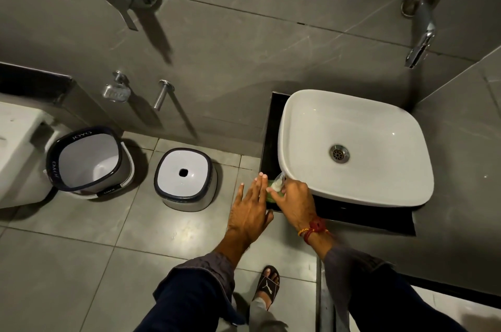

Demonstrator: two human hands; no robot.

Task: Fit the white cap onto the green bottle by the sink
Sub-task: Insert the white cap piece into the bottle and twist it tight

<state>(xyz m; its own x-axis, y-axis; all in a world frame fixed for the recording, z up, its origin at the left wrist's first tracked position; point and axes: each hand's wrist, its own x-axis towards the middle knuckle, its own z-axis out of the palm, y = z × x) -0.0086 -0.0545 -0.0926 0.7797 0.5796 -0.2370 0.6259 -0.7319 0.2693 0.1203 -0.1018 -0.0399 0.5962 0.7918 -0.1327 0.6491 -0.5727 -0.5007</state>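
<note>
The right hand [294, 200] pinches a smooth white cap [277, 186] over the green bottle [271, 194] (mostly hidden) on the glossy black worktop [363, 216]; left hand [250, 211], fingers flat and apart, beside it.

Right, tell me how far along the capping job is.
Done: the right hand has the white cap pinched at the top of the green bottle, beside the sink. In hand: the left hand lies open against the bottle. Left: whether the cap is fully seated cannot be told; press it home.
</note>
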